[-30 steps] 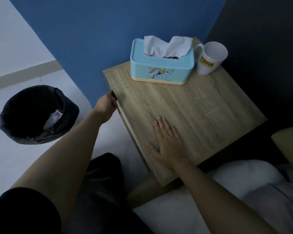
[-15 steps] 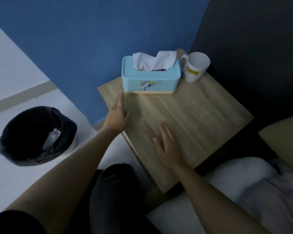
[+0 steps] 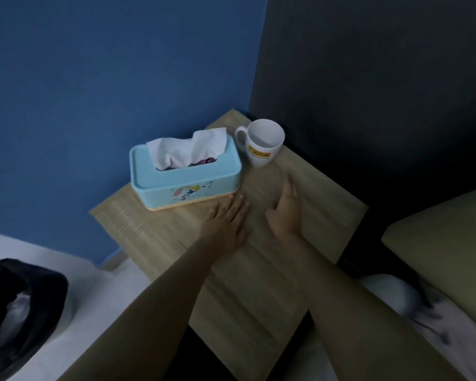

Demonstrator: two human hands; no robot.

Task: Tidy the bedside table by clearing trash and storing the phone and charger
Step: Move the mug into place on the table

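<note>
The wooden bedside table (image 3: 154, 229) stands in the corner. On its back part sit a light blue tissue box (image 3: 186, 180) with white tissue sticking out and a white mug (image 3: 263, 145) with a yellow label. My left hand (image 3: 227, 220) lies flat on the tabletop, fingertips just in front of the tissue box. My right hand (image 3: 285, 209) rests beside it, fingers stretched toward the mug, holding nothing. A black-lined trash bin (image 3: 19, 306) with crumpled paper inside stands on the floor at lower left. No phone or charger is in sight.
A blue wall rises behind the table and a dark panel to its right. An olive pillow (image 3: 448, 248) and white bedding (image 3: 412, 312) lie at the right. Pale floor runs between the bin and the table.
My left hand has left the table's left edge and moved onto the tabletop up to the tissue box. My right hand has slid forward toward the mug. The view has shifted closer and right.
</note>
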